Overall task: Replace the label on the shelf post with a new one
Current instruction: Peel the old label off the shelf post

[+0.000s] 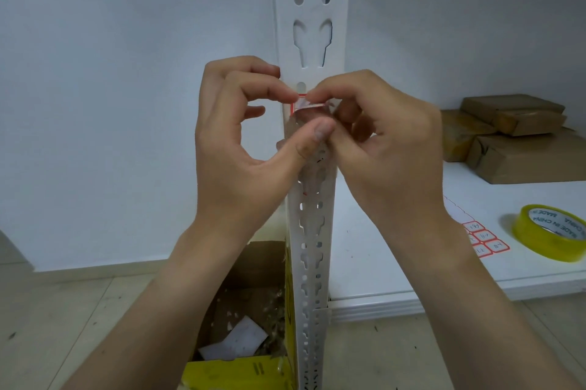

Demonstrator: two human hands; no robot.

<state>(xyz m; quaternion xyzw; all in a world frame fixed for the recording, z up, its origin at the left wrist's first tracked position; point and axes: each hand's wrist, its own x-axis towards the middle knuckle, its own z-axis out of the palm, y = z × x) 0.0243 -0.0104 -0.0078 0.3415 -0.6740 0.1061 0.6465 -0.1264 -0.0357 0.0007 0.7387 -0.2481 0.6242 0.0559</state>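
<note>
Your left hand [234, 135] pinches the red-edged label [301, 105] on the shelf post [312, 215], thumb braced beneath to steady it. Your right hand [390, 142] pinches its lifted flap, probably to peel it. Toward the shelf's [412, 262] front edge wait a label sheet [485, 242] and a tape roll [551, 232].

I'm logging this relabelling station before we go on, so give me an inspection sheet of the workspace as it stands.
Surface: white shelf, right of the post.
Job's things: label partly peeled from the post; label sheet on the shelf.
Clutter: tape roll and parcels on the shelf; box of scraps on the floor.
Fingers: right hand pinches the label's peeled edge; left hand at its left corner, thumb in front of the post, grip unclear.
Cables: nothing seen.
Surroundings: white wall, tiled floor.
</note>
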